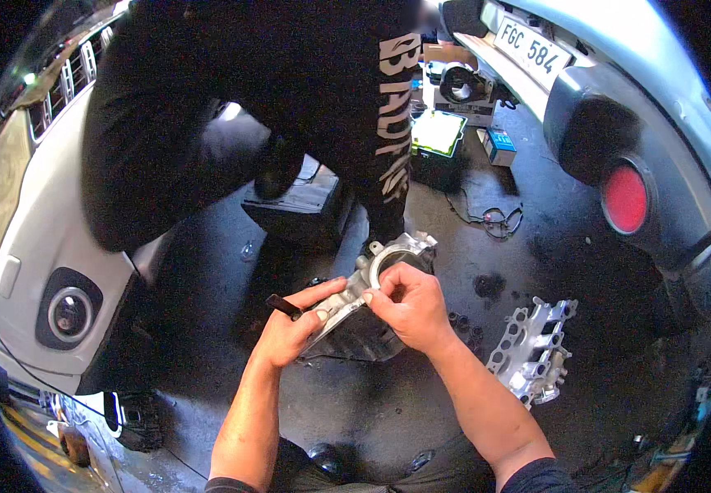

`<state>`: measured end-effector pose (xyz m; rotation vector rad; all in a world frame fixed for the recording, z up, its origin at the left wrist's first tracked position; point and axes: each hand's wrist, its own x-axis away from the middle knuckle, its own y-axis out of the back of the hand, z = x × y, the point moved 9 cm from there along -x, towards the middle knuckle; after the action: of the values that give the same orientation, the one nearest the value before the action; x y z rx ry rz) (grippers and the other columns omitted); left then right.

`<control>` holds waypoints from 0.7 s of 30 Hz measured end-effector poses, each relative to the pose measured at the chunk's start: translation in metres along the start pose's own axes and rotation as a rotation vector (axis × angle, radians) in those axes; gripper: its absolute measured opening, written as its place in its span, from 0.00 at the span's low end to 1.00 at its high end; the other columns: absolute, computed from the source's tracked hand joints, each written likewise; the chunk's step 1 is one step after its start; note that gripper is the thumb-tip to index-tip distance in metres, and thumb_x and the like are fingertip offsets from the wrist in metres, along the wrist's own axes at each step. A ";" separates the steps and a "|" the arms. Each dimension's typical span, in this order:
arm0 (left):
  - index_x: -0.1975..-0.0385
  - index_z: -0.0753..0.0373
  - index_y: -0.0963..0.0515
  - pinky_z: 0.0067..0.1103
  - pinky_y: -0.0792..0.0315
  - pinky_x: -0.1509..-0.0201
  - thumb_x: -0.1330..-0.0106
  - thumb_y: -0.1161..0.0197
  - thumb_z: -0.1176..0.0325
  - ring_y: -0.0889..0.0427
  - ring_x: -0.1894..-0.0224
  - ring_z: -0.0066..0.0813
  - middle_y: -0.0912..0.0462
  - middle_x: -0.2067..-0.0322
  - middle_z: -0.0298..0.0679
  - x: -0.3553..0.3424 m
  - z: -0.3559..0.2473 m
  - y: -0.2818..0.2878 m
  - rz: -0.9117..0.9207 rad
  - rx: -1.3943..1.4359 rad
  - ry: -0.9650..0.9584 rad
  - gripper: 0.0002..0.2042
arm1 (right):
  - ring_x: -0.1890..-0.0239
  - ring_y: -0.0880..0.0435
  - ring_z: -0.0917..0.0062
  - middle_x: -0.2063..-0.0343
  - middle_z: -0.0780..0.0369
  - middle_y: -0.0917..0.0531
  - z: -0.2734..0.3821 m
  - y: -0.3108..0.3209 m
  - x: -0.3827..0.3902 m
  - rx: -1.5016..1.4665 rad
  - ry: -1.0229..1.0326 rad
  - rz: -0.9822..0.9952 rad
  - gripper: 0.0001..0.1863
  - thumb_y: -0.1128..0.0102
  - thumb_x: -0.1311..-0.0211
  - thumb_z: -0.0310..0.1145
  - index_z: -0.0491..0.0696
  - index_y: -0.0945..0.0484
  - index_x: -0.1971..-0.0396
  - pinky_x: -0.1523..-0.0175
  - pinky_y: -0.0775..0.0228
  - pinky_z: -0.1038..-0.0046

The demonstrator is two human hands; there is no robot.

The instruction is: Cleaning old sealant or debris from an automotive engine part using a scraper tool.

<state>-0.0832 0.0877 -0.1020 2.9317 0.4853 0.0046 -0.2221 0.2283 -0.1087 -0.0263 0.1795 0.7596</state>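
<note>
Diagonally, a silver casting (354, 293) is stretching away rightward, left hand (288, 330) clamping its side, right hand's (415, 308) fingers pinching its ring (376, 269).

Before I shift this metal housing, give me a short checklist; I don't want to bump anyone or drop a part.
1. Left hand on the metal housing: ok, thumb and fingers grip it.
2. Right hand at the round opening: ok, thumb and index finger at its rim.
3. Anything small pinched in the right hand: cannot tell, its fingertips are hidden.
4. Dark bar by the left hand, secured: cannot tell.
5. Room beyond the housing: not ok, a person in dark clothes is close.
6. Silver manifold apart from the housing: ok, on the floor to the right.
</note>
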 end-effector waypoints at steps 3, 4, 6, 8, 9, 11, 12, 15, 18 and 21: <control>0.37 0.67 0.21 0.32 0.37 0.25 0.45 0.45 0.68 0.25 0.31 0.40 0.21 0.36 0.49 -0.002 -0.001 -0.001 0.001 -0.016 -0.038 0.31 | 0.74 0.26 0.88 0.77 0.70 0.20 0.004 0.004 -0.001 -0.101 0.057 -0.070 0.12 0.24 0.44 0.30 0.46 0.23 0.69 0.68 0.29 0.78; 0.37 0.67 0.21 0.32 0.37 0.25 0.45 0.45 0.68 0.25 0.31 0.40 0.21 0.36 0.49 -0.002 -0.001 -0.002 0.005 -0.016 -0.038 0.31 | 0.73 0.27 0.90 0.75 0.72 0.21 0.006 0.001 -0.002 -0.066 0.040 -0.015 0.12 0.25 0.42 0.28 0.46 0.23 0.67 0.68 0.32 0.80; 0.37 0.67 0.22 0.32 0.37 0.25 0.45 0.45 0.67 0.25 0.31 0.41 0.21 0.36 0.49 0.002 -0.003 0.003 -0.005 -0.011 -0.028 0.31 | 0.72 0.28 0.91 0.73 0.74 0.23 0.009 -0.005 -0.002 -0.047 0.024 0.056 0.12 0.26 0.40 0.25 0.47 0.24 0.65 0.68 0.34 0.82; 0.37 0.67 0.22 0.31 0.37 0.26 0.44 0.45 0.67 0.25 0.32 0.40 0.20 0.37 0.48 0.001 -0.004 0.002 0.002 -0.031 -0.040 0.31 | 0.72 0.27 0.90 0.74 0.72 0.22 0.022 -0.003 0.000 0.230 0.118 0.075 0.13 0.25 0.42 0.27 0.46 0.24 0.65 0.68 0.33 0.81; 0.36 0.67 0.22 0.31 0.36 0.26 0.44 0.44 0.66 0.24 0.33 0.39 0.20 0.37 0.48 0.001 -0.006 0.001 0.006 -0.053 -0.050 0.31 | 0.72 0.27 0.90 0.74 0.72 0.22 0.027 -0.004 0.000 0.231 0.118 0.074 0.13 0.25 0.42 0.27 0.46 0.24 0.65 0.68 0.33 0.81; 0.36 0.66 0.22 0.30 0.35 0.27 0.43 0.44 0.66 0.24 0.34 0.38 0.19 0.38 0.47 0.000 -0.002 -0.003 0.010 -0.004 -0.006 0.30 | 0.73 0.27 0.88 0.75 0.70 0.22 0.033 0.003 0.000 0.085 0.095 -0.030 0.13 0.25 0.43 0.27 0.46 0.23 0.65 0.68 0.32 0.80; 0.36 0.66 0.22 0.30 0.35 0.28 0.42 0.43 0.65 0.23 0.34 0.37 0.19 0.38 0.46 -0.001 0.003 -0.005 0.010 0.041 0.038 0.30 | 0.73 0.27 0.88 0.75 0.70 0.22 0.031 0.006 0.000 0.090 0.092 -0.034 0.13 0.25 0.43 0.27 0.46 0.23 0.65 0.68 0.32 0.80; 0.36 0.66 0.22 0.29 0.34 0.29 0.40 0.43 0.65 0.23 0.36 0.34 0.18 0.39 0.44 0.001 -0.001 -0.005 0.017 0.084 0.033 0.29 | 0.73 0.26 0.88 0.75 0.70 0.21 0.034 0.003 -0.002 0.157 0.061 0.028 0.13 0.25 0.43 0.28 0.46 0.23 0.65 0.68 0.32 0.80; 0.36 0.66 0.22 0.29 0.34 0.29 0.40 0.43 0.66 0.23 0.36 0.34 0.19 0.39 0.45 0.004 -0.005 -0.001 0.025 0.044 -0.013 0.29 | 0.74 0.26 0.88 0.76 0.69 0.22 0.043 -0.001 -0.001 0.279 0.073 0.035 0.12 0.25 0.44 0.28 0.45 0.22 0.66 0.68 0.31 0.79; 0.36 0.66 0.23 0.29 0.34 0.29 0.41 0.44 0.68 0.23 0.36 0.33 0.19 0.38 0.44 0.004 -0.008 -0.002 0.019 0.012 -0.055 0.29 | 0.75 0.26 0.87 0.77 0.69 0.22 0.038 0.001 0.001 0.133 0.047 -0.022 0.12 0.24 0.45 0.29 0.45 0.22 0.68 0.69 0.30 0.78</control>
<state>-0.0804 0.0918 -0.0942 2.9390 0.4513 -0.0764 -0.2162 0.2326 -0.0711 0.0801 0.2737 0.7239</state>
